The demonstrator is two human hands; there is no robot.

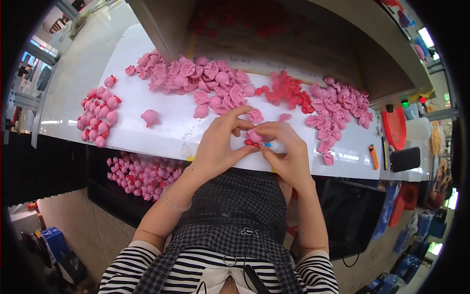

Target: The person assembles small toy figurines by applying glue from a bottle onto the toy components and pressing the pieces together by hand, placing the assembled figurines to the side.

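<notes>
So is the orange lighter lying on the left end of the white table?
No, the orange lighter lies at the right end of the white table, beyond the right-hand pile of pink pieces.

Bright overhead light, glossy table glare, fisheye-bent edges.

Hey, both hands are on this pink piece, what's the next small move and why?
Probably press the red part onto the pink piece: both the left hand and right hand pinch it, the red part sits at its lower edge, and finished figures carry red bits.
</notes>
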